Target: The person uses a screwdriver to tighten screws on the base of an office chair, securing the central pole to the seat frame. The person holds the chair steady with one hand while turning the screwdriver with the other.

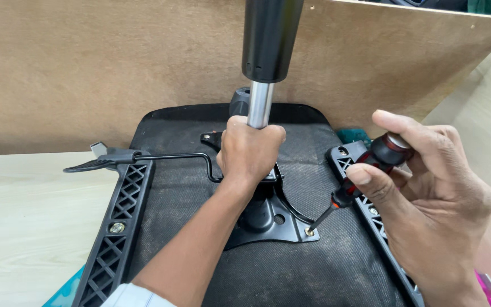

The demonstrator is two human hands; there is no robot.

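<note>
Seen from above: upturned chair seat (211, 136), black fabric underside facing up, lying on a pale wooden table (24, 227) against a brown board wall (86, 68).

Left hand (249, 149) wrapped tight around a shiny metal gas-lift column (260, 105), fist closed at its lower end, just above the black metal plate (268, 219) at the seat's middle. Column upright, widening into a black sleeve (271, 37) higher up.

Right hand (427, 193) closed on a screwdriver (365, 176) with black and red handle, thumb and fingers curled round it. Shaft slanting down and left, tip touching a screw (310, 232) at the plate's near right corner.

Black lattice armrest brackets on either side of the seat: left bracket (117, 224), right bracket (370, 204) partly hidden by the right hand. Thin black lever (143, 158) reaching left from the plate, past the left bracket.
</note>
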